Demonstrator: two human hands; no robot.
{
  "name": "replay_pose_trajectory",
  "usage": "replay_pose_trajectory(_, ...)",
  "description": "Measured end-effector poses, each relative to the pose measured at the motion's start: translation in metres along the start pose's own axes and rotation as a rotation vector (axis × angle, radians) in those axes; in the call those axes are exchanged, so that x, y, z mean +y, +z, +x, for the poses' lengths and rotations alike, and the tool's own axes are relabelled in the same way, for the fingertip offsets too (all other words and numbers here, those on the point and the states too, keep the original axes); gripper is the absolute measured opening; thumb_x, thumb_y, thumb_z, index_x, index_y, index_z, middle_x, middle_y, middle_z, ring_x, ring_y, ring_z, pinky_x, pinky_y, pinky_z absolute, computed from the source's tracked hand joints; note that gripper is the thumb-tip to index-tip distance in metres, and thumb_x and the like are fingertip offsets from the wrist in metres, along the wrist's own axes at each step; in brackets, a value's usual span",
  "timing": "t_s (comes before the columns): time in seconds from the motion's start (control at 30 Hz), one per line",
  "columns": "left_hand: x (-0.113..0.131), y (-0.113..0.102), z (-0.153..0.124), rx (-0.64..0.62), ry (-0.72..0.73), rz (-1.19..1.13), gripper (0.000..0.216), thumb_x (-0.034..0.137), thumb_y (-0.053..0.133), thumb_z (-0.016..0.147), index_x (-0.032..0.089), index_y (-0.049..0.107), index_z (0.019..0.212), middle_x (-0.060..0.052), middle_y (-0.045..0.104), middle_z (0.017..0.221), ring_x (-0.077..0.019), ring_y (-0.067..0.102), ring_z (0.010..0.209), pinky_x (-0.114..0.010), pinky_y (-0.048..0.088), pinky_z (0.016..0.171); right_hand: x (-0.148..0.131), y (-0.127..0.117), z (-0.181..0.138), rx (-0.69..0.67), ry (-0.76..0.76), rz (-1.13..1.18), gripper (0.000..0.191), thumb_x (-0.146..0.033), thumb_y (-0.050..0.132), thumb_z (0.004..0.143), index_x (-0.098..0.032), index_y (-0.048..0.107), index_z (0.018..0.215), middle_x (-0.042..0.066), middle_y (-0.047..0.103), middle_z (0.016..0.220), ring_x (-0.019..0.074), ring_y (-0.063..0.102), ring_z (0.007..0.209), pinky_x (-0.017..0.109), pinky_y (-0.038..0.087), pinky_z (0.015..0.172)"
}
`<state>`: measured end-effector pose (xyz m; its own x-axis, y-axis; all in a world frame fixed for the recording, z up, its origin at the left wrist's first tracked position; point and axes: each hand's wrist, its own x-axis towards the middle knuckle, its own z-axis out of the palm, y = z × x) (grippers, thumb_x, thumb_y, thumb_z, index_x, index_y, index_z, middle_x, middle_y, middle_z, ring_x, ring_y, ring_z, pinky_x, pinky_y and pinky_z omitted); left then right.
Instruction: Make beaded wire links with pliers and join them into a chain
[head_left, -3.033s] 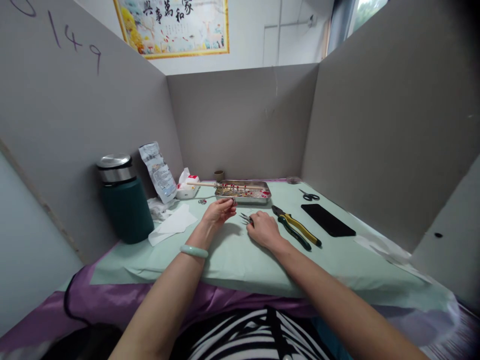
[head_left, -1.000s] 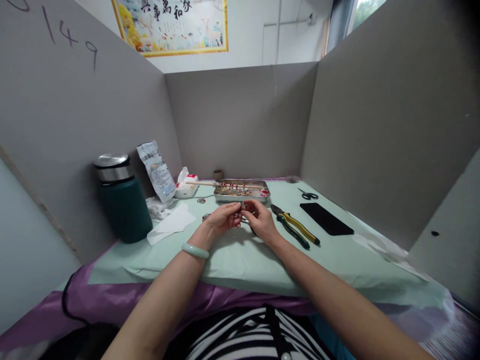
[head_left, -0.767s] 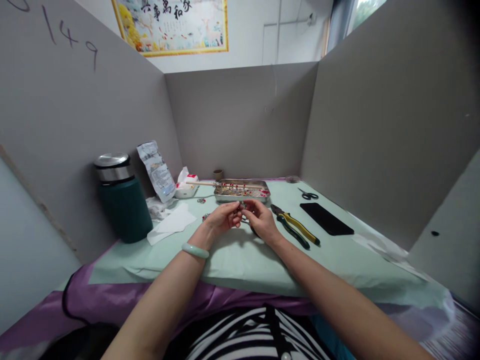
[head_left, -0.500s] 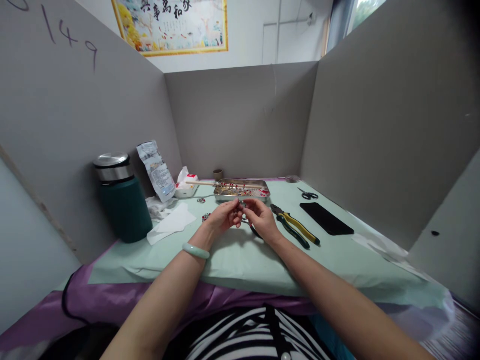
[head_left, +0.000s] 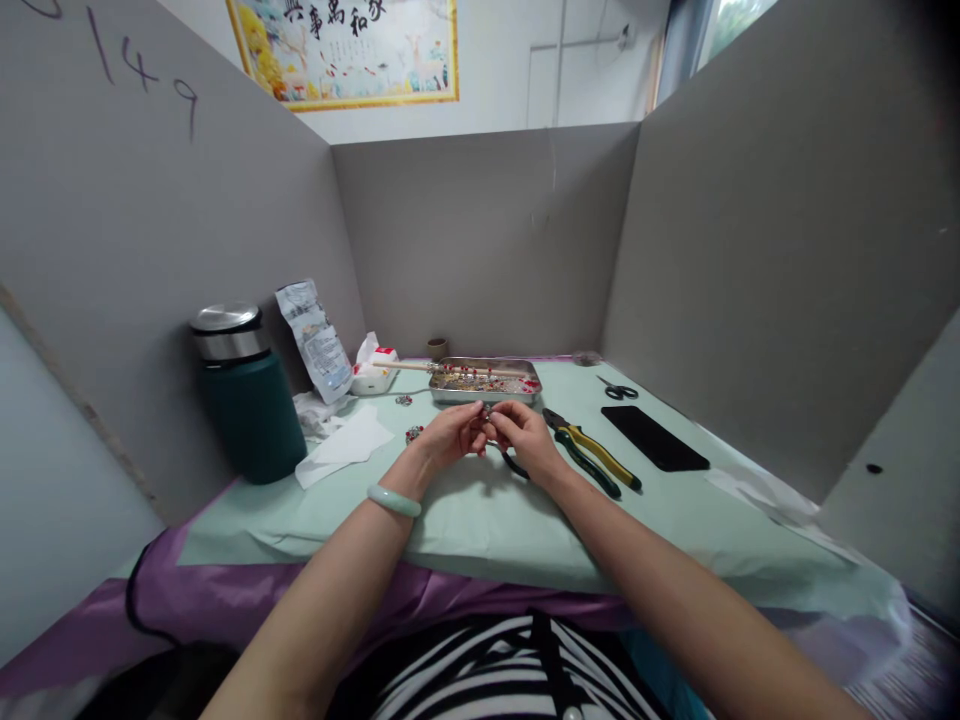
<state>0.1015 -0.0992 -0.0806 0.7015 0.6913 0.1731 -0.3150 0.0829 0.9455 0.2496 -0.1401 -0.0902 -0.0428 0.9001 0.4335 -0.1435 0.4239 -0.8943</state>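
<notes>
- You are working just in front of the metal tray (head_left: 457,395); your left hand (head_left: 454,435) and right hand (head_left: 527,438) are pinching a small piece (head_left: 487,411) between them, its details too tiny to tell.
- The green cover (head_left: 487,530) is running from the tray toward you, down to the table edge.
- The left panel (head_left: 165,230), back panel (head_left: 480,240) and right panel (head_left: 765,230) are enclosing the tray on three sides.
- Up and left of the tray, handwriting is showing "149"; high beyond it, a poster (head_left: 352,60) is showing "興事萬和家".
- Left of the tray, a pouch (head_left: 315,340) is leaning, its print unreadable; a bottle (head_left: 249,420) is standing farther left.
- Near the tray's left front, two beaded clusters (head_left: 415,434) are lying.
- A stick (head_left: 405,366) is jutting past the tray's left rim.
- Right of the tray, pliers (head_left: 606,462), a black slab (head_left: 654,438) and scissors (head_left: 621,391) are lying.
- In front of the tray, a dark-handled tool (head_left: 516,465) is lying partly behind your right hand.
</notes>
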Motion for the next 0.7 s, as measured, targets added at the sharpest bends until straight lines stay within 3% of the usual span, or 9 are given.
replay_pose_trajectory(0.17,-0.001,0.005,0.002,0.027,0.033,0.079,0.036,0.045,0.056,0.083,0.01,0.06,0.081,-0.009,0.067,0.07,-0.0106,0.055,0.043,-0.025,0.047,0.048,0.001,0.0,0.001,0.012,0.003,-0.001,0.024,-0.041,0.062,0.073,-0.019,0.053,0.078,-0.007,0.05,0.05,0.0089,0.04,0.044,0.023,0.031,0.044)
replay_pose_trajectory(0.43,0.003,0.011,0.0,0.278,0.088,0.186,0.037,0.046,0.058,0.082,0.014,0.056,0.101,0.0,0.058,0.062,-0.0096,0.053,0.043,-0.024,0.045,0.045,0.003,-0.002,0.003,0.06,0.011,-0.031,0.022,-0.04,0.062,0.072,-0.02,0.054,0.077,-0.007,0.048,0.05,0.0096,0.041,0.043,0.023,0.031,0.043)
replay_pose_trajectory(0.6,0.005,0.006,0.0,0.344,0.202,0.028,0.034,0.026,0.077,0.067,0.013,0.063,0.094,-0.004,0.062,0.082,-0.0134,0.061,0.072,-0.027,0.049,0.064,0.006,-0.002,0.004,0.065,0.016,-0.078,0.018,-0.037,0.061,0.071,-0.019,0.054,0.073,-0.007,0.047,0.046,0.0089,0.04,0.042,0.022,0.031,0.041)
replay_pose_trajectory(0.7,0.003,0.003,0.001,0.334,0.207,0.011,0.039,0.013,0.08,0.057,0.013,0.065,0.093,-0.003,0.063,0.084,-0.0127,0.061,0.074,-0.026,0.046,0.065,0.007,-0.001,0.004,0.06,0.04,-0.102,0.018,-0.036,0.06,0.071,-0.019,0.055,0.071,-0.007,0.048,0.046,0.0084,0.04,0.041,0.022,0.031,0.04)
